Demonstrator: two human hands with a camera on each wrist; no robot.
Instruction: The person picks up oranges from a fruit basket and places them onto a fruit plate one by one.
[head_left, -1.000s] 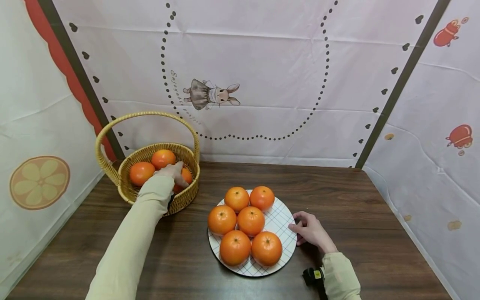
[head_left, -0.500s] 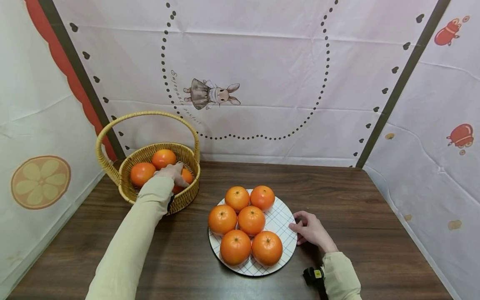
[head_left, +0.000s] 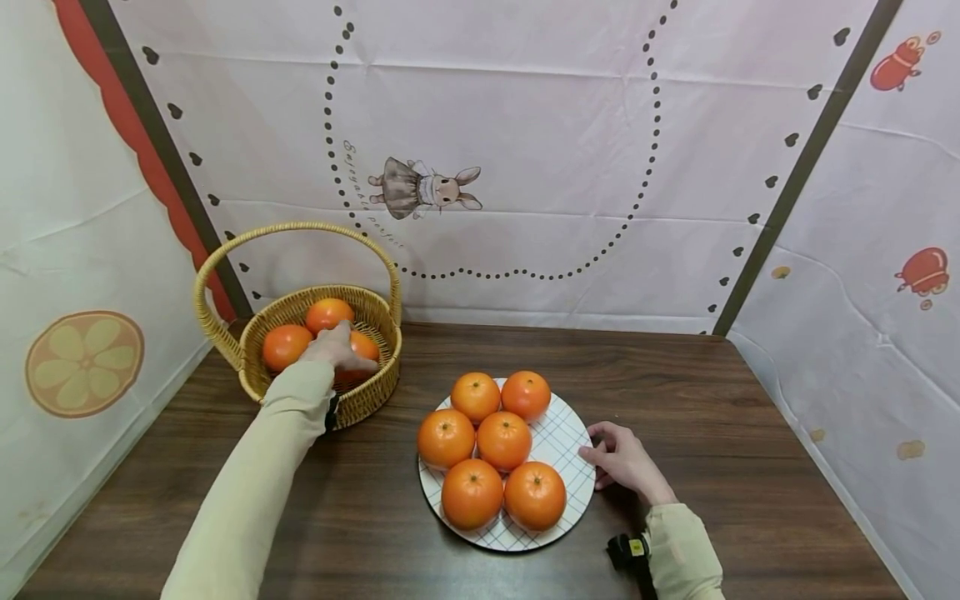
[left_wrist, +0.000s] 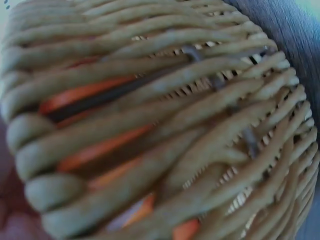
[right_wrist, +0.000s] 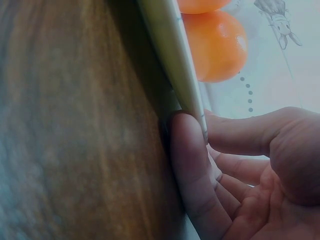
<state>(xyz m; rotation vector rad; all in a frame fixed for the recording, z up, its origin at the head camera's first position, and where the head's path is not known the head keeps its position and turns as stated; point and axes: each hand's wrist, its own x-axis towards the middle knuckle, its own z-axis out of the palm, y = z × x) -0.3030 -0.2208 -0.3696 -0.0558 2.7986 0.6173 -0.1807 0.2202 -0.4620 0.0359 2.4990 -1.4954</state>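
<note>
In the head view my left hand (head_left: 336, 348) reaches into a wicker basket (head_left: 371, 400) with a tall arched handle. Its fingers and thumb are round an orange (head_left: 364, 345) at the basket's right side, partly hidden by the hand. Two more oranges, one at the left (head_left: 287, 347) and one at the back (head_left: 328, 314), lie beside it. My right hand (head_left: 624, 461) pinches the right rim of a round white checked plate (head_left: 558, 446). The right wrist view shows the thumb and a finger (right_wrist: 190, 155) on opposite faces of the rim. Several oranges (head_left: 504, 441) sit on the plate.
The dark wooden table (head_left: 360, 508) carries both basket and plate, with the basket at the back left. Printed cloth walls (head_left: 525, 150) close off the back and both sides. Woven basket wall (left_wrist: 165, 120) fills the left wrist view.
Within the basket my left hand has shifted slightly left and its pose has turned a little, with the orange under it shifting left too. The right hand and plate stay put.
</note>
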